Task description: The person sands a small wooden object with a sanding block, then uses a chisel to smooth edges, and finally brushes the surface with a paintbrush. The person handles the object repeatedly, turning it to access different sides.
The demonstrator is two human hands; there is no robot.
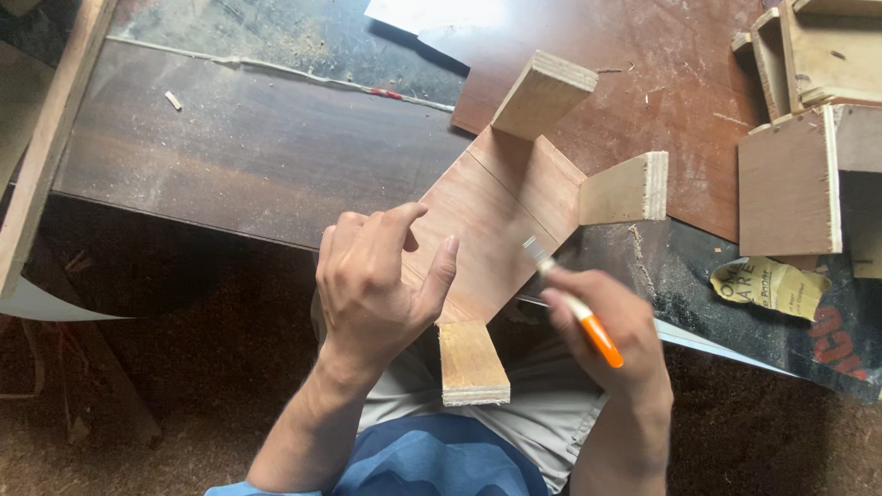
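Running diagonally from the lower middle of the frame toward the upper right, a plywood assembly [496,216] overhangs the near edge of the dark table [230,147], with three small blocks standing up from its edges: one at the top [542,92], one at the right [627,189], one at the bottom [471,363] over the person's lap. The upper left of the table is bare but for sawdust and a thin strip. A stack of cut plywood pieces [795,174] crowds the upper right, and a crumpled yellow wrapper [770,283] lies below it. The left hand [372,285] hovers half open over the board's lower left edge, fingers curled, thumb raised; whether it touches the wood is unclear. The right hand [616,335] is closed around an orange-handled pen-like tool [574,303], its pale tip just off the board's right edge.
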